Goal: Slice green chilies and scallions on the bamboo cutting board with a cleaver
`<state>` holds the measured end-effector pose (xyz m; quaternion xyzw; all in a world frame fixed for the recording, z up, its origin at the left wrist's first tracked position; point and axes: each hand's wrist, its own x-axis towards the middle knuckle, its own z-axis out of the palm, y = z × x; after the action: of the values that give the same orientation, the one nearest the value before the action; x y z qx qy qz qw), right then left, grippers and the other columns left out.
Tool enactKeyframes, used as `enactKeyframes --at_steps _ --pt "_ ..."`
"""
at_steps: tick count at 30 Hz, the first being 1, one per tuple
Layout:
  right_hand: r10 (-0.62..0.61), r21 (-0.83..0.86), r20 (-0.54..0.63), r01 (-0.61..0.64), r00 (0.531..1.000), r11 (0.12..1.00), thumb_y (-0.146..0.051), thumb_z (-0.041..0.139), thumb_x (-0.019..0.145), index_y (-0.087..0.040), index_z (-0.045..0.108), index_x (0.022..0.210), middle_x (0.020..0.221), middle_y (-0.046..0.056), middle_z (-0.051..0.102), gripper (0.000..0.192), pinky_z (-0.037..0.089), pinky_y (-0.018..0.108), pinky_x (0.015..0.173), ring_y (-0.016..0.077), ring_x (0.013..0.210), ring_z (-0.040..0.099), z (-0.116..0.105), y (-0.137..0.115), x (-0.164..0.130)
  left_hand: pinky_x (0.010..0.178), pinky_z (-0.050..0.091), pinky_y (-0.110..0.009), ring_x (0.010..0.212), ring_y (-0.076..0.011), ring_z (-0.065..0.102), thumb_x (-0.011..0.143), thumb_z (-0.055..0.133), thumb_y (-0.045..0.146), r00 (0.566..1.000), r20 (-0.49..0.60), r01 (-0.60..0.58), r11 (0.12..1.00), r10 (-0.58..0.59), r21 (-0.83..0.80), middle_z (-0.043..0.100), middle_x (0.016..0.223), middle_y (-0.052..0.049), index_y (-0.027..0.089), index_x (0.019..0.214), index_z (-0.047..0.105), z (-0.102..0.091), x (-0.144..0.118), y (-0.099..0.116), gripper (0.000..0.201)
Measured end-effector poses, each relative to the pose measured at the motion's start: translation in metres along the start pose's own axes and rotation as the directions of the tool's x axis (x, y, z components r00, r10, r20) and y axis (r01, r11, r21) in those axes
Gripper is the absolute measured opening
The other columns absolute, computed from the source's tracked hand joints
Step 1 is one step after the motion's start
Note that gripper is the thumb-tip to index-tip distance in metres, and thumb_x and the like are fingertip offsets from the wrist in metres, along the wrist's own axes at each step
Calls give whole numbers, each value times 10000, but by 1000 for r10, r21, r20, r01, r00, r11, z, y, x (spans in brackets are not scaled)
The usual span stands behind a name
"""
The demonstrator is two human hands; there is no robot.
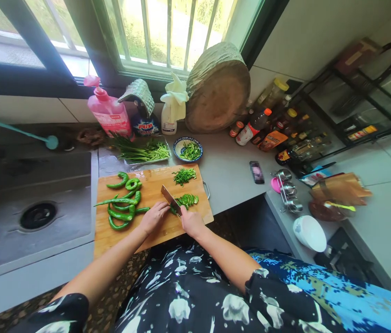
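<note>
My right hand (pixel 192 222) is closed around the handle of a cleaver (pixel 171 200), its blade down on the wooden cutting board (pixel 154 238). Close to the blade's left side, my left hand (pixel 155 216) has its fingers bent together over a green pepper, which they mostly hide. Sliced green pepper (pixel 188 200) lies just right of the blade. Behind it sits a small heap of chopped greens (pixel 184 175). Several whole long green peppers (pixel 122 208) rest on the board's left part.
Left of the board is a sink (pixel 70 185). Behind it stand a tray of green stalks (pixel 147 152), a patterned bowl (pixel 187 150) and a pink pump bottle (pixel 108 111). A phone (pixel 257 172), sauce bottles (pixel 253 127) and a white bowl (pixel 309 232) are to the right.
</note>
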<state>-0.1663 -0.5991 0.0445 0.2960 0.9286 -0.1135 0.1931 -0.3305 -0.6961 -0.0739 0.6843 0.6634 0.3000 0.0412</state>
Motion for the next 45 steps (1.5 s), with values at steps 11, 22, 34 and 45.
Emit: enactKeyframes --at_steps 11,22,34,45 --pt "12 21 6 -12 1000 1000 -266 393 884 -132 339 1292 830 124 672 433 490 325 664 242 773 653 -10 -6 3 854 482 -353 999 -199 526 870 354 154 1000 15 -11 1000 11 -21 617 1047 -119 142 1007 627 0 1 1 305" --pt "-41 -4 9 41 999 999 -208 404 864 -116 328 1295 815 130 677 448 504 323 650 244 753 660 5 -7 4 853 489 -352 982 -198 549 853 338 134 999 36 -23 1000 23 17 628 1032 -110 142 999 634 3 -2 0 330" --pt "-16 23 -16 16 1000 1000 -281 381 895 -147 308 1324 861 110 682 455 491 291 690 212 786 659 -4 1 14 805 505 -332 897 -171 568 898 360 201 996 -80 39 998 -42 -40 634 955 -88 163 952 634 2 -7 5 282" --pt "-21 -21 33 22 999 1000 -270 389 889 -137 325 1295 823 128 675 432 489 314 663 232 763 656 -10 -6 0 823 508 -346 929 -176 577 886 375 194 996 -65 58 996 -62 -64 648 964 -82 176 944 650 0 -7 8 282"
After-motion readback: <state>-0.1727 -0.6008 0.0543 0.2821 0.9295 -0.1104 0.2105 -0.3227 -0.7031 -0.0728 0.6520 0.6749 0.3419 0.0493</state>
